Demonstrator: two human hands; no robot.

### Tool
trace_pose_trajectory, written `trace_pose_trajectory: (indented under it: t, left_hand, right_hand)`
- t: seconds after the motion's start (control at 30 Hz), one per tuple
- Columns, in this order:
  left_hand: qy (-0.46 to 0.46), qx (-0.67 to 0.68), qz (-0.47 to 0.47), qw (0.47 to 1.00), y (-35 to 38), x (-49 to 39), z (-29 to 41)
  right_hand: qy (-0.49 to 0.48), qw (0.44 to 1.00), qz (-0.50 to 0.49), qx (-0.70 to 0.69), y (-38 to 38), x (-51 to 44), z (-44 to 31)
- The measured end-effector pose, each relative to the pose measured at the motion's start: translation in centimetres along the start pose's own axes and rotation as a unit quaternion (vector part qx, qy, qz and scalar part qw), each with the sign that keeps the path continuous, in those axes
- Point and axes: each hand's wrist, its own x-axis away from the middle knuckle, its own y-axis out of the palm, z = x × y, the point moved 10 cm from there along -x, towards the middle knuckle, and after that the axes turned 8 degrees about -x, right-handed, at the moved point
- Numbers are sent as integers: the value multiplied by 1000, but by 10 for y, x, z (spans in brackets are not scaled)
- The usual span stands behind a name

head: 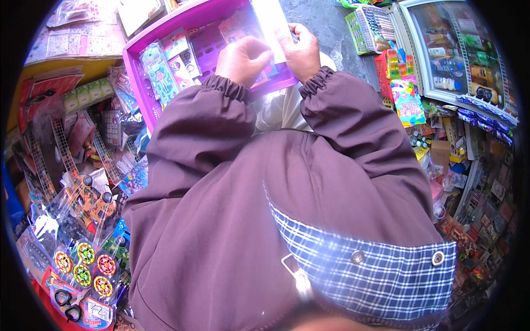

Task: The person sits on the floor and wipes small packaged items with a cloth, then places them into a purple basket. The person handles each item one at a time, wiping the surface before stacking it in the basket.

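A purple plastic basket (131, 62) lies before me, holding several flat packets. Among them a light-blue packet with a cartoon figure (159, 76) leans at the left side, beside a packet with a pink drawing (180, 71). My right hand (304, 51) grips a bright white flat item (271, 25) by its right edge, thumb on top. Glare washes out its surface. Over the basket, my left hand (242, 60) has its fingers curled, with thumb and forefinger at the white item's lower left edge. Whether it pinches anything is hidden.
Packaged toys hang at the left, including camouflage toy vehicles (97, 202) and carded scissors (68, 304). A glass-door drinks fridge (424, 45) stands at upper right. Near it are a red basket (381, 74) and a colourful bag (408, 101). Grey floor (327, 25) shows beyond my right hand.
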Motion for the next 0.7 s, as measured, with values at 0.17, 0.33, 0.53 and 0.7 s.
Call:
trace_pose_trajectory:
  t: [0.17, 0.33, 0.53, 0.7]
  left_hand:
    - [21, -69, -12, 997, 6, -6, 0]
    - [-98, 112, -53, 987, 16, -8, -23]
    - [-174, 197, -143, 954, 34, -7, -30]
    - [-183, 223, -140, 947, 35, -9, -32]
  right_hand:
    - [30, 999, -10, 4, 1, 1, 3]
    - [32, 999, -8, -23, 1, 1, 3]
    - [3, 1000, 7, -13, -1, 2, -6]
    - [29, 999, -2, -17, 0, 4, -5]
